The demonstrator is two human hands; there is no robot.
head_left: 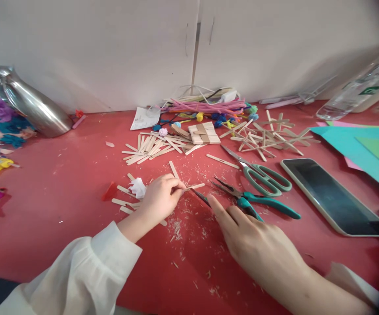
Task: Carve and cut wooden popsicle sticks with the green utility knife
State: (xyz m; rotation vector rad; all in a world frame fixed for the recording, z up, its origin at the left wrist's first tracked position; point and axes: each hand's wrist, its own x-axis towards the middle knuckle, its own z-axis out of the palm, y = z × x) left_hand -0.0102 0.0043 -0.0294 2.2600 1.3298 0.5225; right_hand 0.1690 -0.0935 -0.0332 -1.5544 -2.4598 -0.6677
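Note:
My left hand (159,200) pinches a thin wooden craft stick (194,187) by one end and holds it low over the red table (61,205). My right hand (258,247) lies palm down to the right of it, index finger stretched toward the stick. A thin dark-bladed cutter (201,197) pokes out from under that finger, its tip just below the stick's free end. Wood shavings (176,227) are scattered beneath both hands. Teal-handled pliers (242,197) lie right beside my right hand.
Green-handled scissors (264,177) and a phone (335,197) lie to the right. Behind are loose sticks (150,148), a glued stick panel (204,133), crossed sticks (268,138) and pipe cleaners (209,106). Coloured paper (366,146), a bottle (356,92) and a metal flask (32,105) sit at the edges.

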